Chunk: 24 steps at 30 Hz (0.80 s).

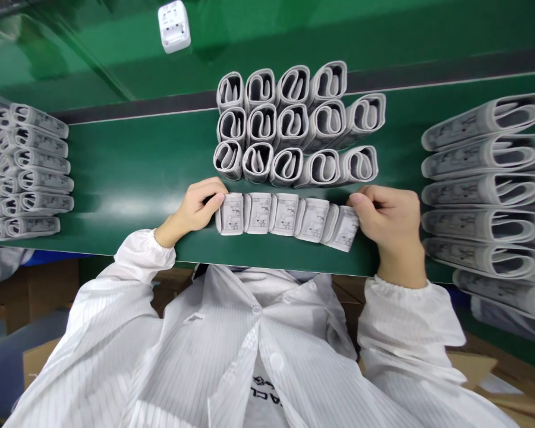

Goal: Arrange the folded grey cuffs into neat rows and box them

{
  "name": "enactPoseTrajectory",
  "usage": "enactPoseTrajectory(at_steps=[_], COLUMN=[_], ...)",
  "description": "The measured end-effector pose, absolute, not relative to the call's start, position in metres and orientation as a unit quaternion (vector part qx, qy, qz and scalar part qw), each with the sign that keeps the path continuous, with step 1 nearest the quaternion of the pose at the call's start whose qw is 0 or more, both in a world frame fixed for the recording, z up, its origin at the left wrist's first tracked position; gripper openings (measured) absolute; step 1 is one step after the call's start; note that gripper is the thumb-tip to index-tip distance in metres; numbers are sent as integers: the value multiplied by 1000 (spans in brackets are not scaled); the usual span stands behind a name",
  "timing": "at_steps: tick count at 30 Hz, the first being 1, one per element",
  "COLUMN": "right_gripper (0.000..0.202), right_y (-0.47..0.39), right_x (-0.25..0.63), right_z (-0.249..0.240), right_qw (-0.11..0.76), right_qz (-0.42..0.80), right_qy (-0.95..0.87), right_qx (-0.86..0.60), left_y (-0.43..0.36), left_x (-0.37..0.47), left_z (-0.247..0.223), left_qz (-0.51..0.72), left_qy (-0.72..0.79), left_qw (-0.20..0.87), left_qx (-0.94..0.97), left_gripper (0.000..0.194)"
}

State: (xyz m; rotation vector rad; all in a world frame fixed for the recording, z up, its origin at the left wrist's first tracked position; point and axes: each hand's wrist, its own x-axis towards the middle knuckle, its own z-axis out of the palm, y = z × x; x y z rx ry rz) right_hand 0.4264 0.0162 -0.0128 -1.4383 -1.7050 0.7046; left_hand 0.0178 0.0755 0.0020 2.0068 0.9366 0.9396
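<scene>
White coat [182,345] foremost, five bundles [285,215] lie between left hand [200,205] and right hand [389,217] (pinching both ends).

White pinstriped coat [182,342], gathered cuffs [163,252], round buttons [277,361]; dark lettering [274,397] on shirt [261,416] beneath.

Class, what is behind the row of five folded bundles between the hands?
Behind the row are three rows of coiled bundles: nearest first, five, five and four. Their coiled ends show; much of their sides, and the tabletop beneath them, are covered.
</scene>
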Motion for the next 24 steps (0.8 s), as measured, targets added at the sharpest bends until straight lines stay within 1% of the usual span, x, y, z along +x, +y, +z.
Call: enactPoseTrajectory(at_steps=[13, 24], right_gripper=[51, 57], right_y=[18, 18], right_x=[424, 426], right_z=[-10, -11], right_qw=[392, 385], right_qz=[281, 279], right_qy=[-674, -675], right_qx=[-559, -564], left_y=[75, 74], left_x=[19, 20], left_z=[5, 4], left_qz=[369, 357], left_qy=[366, 386], left_qw=[368, 354], left_qx=[771, 774], left_gripper=[58, 63])
